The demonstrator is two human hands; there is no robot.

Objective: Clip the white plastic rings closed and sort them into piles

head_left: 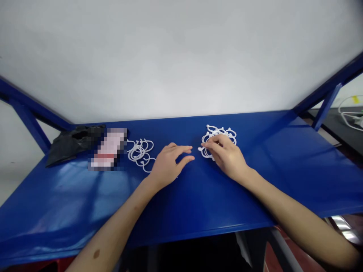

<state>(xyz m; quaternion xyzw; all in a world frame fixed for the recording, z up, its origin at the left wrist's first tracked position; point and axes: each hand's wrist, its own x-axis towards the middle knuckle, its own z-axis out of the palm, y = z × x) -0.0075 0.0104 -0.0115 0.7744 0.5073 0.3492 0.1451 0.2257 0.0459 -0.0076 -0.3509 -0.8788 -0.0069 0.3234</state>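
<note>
The person's right hand [227,155] lies on the right heap of white plastic loops [224,131], far and just right of centre on the blue shelf [198,211]. Its fingers curl over the heap's near-left edge, forefinger and thumb drawn close together. Whether they have nipped a loop or only touch the tangle cannot be told.

The left hand [167,164] rests on the shelf just beside it, released and holding nothing, its fingers stretched right towards the heap. A second, smaller cluster of loops [140,151] lies just left of that hand. Farther left are a blurred pink-and-white packet [109,149] and a crumpled black bag [69,145].

The step in hand looks like singling out one loop from the right heap. Since the loops lie interlocked, freeing one would call for a fine pinch on a single ring, with the left hand steadying the rest.
</note>
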